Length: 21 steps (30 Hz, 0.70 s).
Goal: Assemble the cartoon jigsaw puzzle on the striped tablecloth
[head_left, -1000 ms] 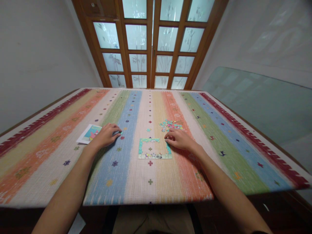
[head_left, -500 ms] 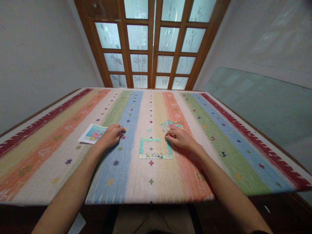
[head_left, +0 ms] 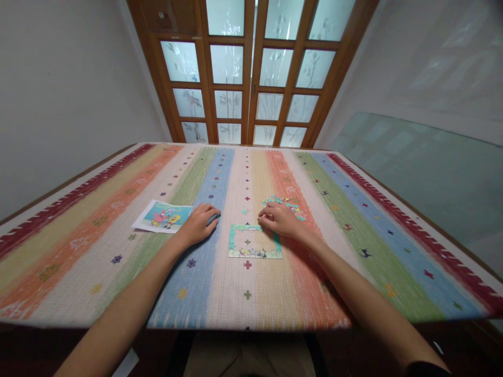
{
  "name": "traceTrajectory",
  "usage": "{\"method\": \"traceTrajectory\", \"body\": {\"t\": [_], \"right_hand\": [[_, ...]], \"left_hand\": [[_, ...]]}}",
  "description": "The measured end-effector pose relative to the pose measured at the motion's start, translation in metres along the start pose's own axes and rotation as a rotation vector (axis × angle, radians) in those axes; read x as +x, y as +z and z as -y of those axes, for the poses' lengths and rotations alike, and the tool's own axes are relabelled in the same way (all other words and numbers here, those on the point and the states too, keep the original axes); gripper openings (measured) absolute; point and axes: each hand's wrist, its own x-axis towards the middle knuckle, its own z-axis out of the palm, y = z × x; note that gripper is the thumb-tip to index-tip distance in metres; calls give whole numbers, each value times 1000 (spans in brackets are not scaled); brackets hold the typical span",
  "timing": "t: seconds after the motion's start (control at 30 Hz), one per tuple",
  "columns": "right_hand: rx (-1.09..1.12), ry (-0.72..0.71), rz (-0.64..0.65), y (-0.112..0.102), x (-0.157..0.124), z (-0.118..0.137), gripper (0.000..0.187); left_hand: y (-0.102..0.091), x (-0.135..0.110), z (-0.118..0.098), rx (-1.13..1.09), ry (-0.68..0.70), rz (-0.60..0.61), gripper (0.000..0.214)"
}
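A partly built jigsaw frame (head_left: 254, 242), teal along its top and sides, lies on the striped tablecloth (head_left: 118, 225) in front of me. My right hand (head_left: 280, 219) rests at the frame's top right corner, fingers curled together in a pinch on something too small to name. A heap of loose puzzle pieces (head_left: 283, 202) lies just behind that hand. My left hand (head_left: 200, 224) lies curled on the blue stripe, left of the frame, fingertips over a small teal piece (head_left: 214, 216). A cartoon reference picture (head_left: 164, 216) lies left of my left hand.
One stray puzzle piece (head_left: 244, 211) lies behind the frame. A wooden door with frosted glass panes (head_left: 251, 73) stands past the table's far edge. A glass sheet (head_left: 424, 162) leans on the wall at the right. White walls close in on both sides.
My left hand has slid right along the cloth toward the frame, uncovering the picture. My right hand has moved left along the frame's top edge. The view has shifted slightly.
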Motion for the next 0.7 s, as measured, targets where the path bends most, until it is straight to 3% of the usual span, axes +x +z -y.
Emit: {"method": "traceTrajectory", "body": {"t": [0.43,0.7], "right_hand": [[-29,49,33,17,38,17,24],[-16,33,50,20,43,17,20]], "left_hand": [[3,1,-3,5,-102,-23,23],[4,1,-5,-14,-136,-34,21]]}}
